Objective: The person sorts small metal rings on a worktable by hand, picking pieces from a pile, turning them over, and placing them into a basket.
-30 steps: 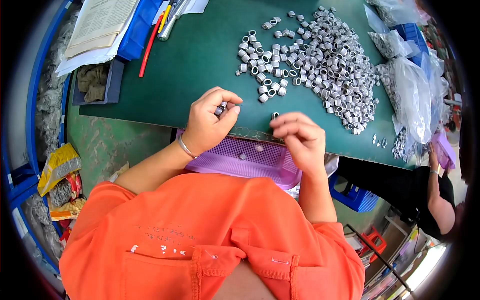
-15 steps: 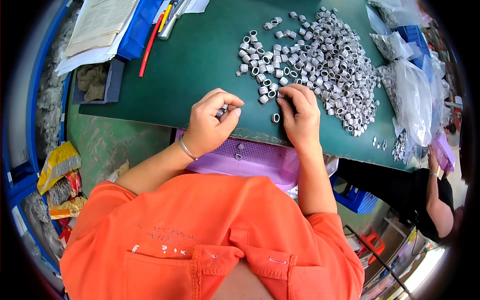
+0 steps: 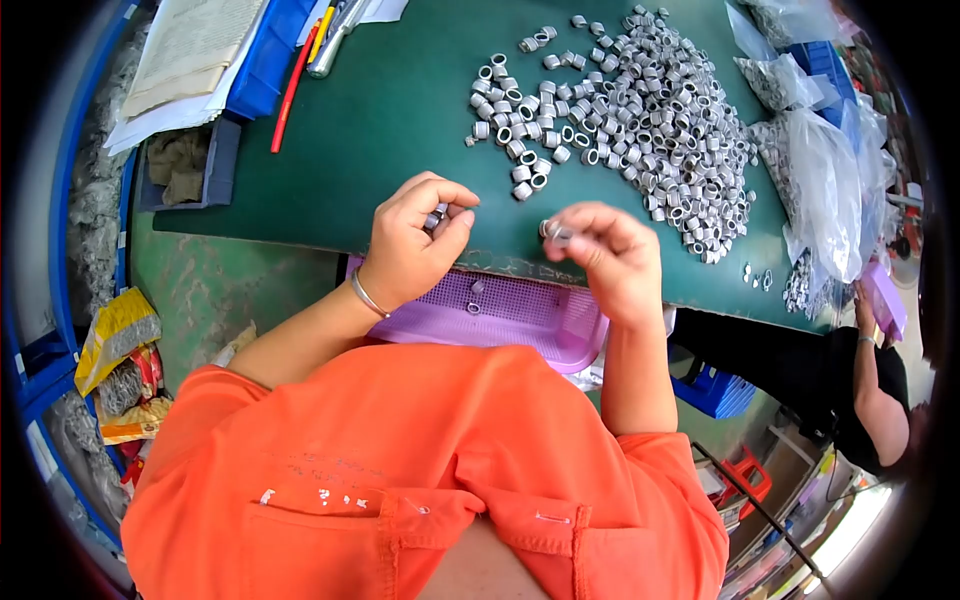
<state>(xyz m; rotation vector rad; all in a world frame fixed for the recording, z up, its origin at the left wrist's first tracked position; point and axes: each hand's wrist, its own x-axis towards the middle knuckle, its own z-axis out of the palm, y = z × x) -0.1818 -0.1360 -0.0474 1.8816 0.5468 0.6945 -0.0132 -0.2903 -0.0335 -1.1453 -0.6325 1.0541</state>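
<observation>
Many small grey metal rings (image 3: 670, 130) lie heaped on the green table (image 3: 350, 150), with looser ones at the heap's left side. My left hand (image 3: 420, 235) is curled round several of these rings, which show between its thumb and fingers. To the right, my right hand (image 3: 605, 250) is above the table's front edge and pinches metal rings at its fingertips; motion blurs them. Beneath the table edge sits a purple basket (image 3: 520, 345) with a couple of small pieces in it.
Red pen (image 3: 290, 100), papers (image 3: 190, 60) and a grey bin with cloth (image 3: 215, 175) are at the left. Clear bags (image 3: 825, 190) of metal parts stand at the right. Beyond them, a person in black (image 3: 870, 400) holds a purple tray (image 3: 885, 300).
My right hand has moved away from the heap, slightly down and right, and now has rings at its fingertips. The single ring that lay near it no longer shows on the table.
</observation>
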